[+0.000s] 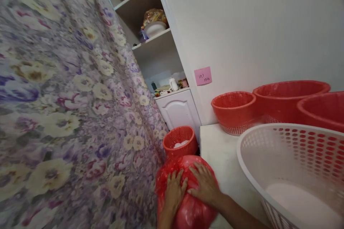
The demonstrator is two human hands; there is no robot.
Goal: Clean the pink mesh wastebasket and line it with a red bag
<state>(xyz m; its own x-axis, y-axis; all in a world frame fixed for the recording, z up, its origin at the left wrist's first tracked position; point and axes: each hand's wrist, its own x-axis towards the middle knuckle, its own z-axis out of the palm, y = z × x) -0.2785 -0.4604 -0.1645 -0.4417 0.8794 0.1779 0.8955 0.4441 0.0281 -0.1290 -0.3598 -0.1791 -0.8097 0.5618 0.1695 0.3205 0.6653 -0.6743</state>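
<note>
A bulging red plastic bag (pixel 192 209) sits low at the bottom centre, beside a white counter. My left hand (pixel 174 191) lies flat on the bag's top left, fingers spread. My right hand (pixel 205 184) rests on the bag's top right, fingers stretched out and pressed on the plastic. Just behind the bag stands a small red perforated bin (pixel 179 143) with something white inside.
A flowered purple curtain (pixel 67 96) fills the left. On the white counter (pixel 217 154) stand a white perforated basket (pixel 290 164) and three red baskets (pixel 235 109) against a white wall with a pink note (pixel 202 76). Shelves and a white cabinet (pixel 178 109) lie behind.
</note>
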